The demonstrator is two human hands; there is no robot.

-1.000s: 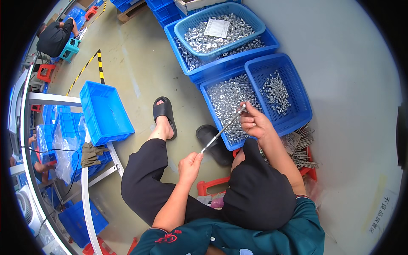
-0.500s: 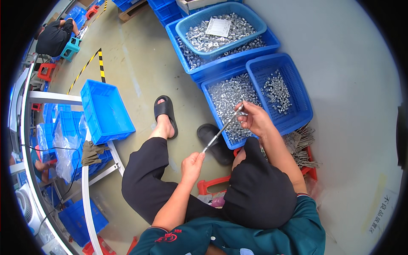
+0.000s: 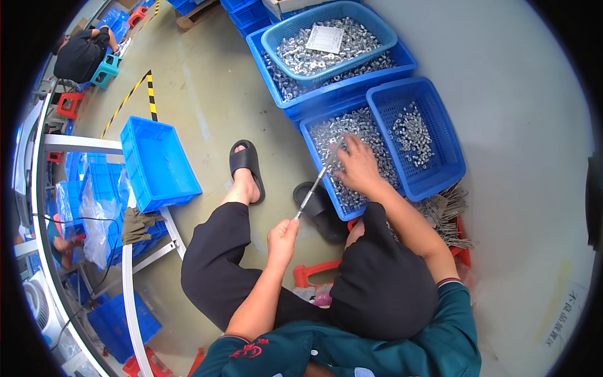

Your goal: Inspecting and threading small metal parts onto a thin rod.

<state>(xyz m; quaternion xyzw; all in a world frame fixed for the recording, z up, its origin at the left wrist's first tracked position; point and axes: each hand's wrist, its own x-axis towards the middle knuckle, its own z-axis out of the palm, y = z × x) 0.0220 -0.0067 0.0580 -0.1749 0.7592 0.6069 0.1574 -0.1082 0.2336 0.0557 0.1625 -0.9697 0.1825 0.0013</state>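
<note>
My left hand [image 3: 282,242] is closed around the lower end of a thin silver metal rod [image 3: 312,195]. The rod slants up and to the right, its far end over a blue crate [image 3: 340,209] full of small shiny metal sleeves [image 3: 333,129]. Above that heap my right hand [image 3: 359,167] is palm down, thumb and fingers apart, close to the rod's upper end. Its fingertips are blurred, and no held part shows in it.
Right of the crate, a blue perforated basket [image 3: 444,119] holds a smaller heap of metal pieces [image 3: 411,135]. Behind stands a lighter blue basket [image 3: 268,47] of parts with a paper label [image 3: 325,39]. Thin metal rods [image 3: 445,210] lie near my right forearm. An open blue bin [image 3: 160,164] is at left.
My right hand has come away from the rod's upper part, moving up and left over the metal sleeves, with its fingers spreading. My left hand and the rod have shifted slightly upward.
</note>
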